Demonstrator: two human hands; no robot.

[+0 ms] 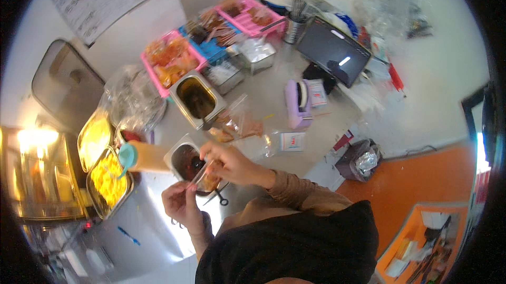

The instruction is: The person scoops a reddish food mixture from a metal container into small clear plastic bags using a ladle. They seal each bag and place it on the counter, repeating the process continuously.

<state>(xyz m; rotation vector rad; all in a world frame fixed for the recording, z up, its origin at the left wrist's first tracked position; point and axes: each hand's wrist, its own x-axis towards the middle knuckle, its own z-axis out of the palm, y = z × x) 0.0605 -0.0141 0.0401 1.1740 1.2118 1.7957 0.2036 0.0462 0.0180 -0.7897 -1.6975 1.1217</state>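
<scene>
Between both hands hangs a small clear plastic bag (211,181) with brownish-orange contents. My left hand (182,203) pinches one end of its upper edge between thumb and finger. The other end is in my right hand (233,161), slightly blurred. Just beyond the bag stands a metal pan (182,143) of dark red contents with a black utensil in it, partly hidden by my hands. A black ring-shaped handle (223,201) shows below the bag. To the left lies a bottle (152,157) of orange-tan liquid with a teal cap.
Further back are a metal pan (195,98) of dark sauce, pink baskets (202,64) of bagged food, a purple tape dispenser (298,114) and a tablet screen (332,50). On the left sit a tray of yellow food (110,179) and a lit glass warmer (47,177). A bin (352,167) stands right.
</scene>
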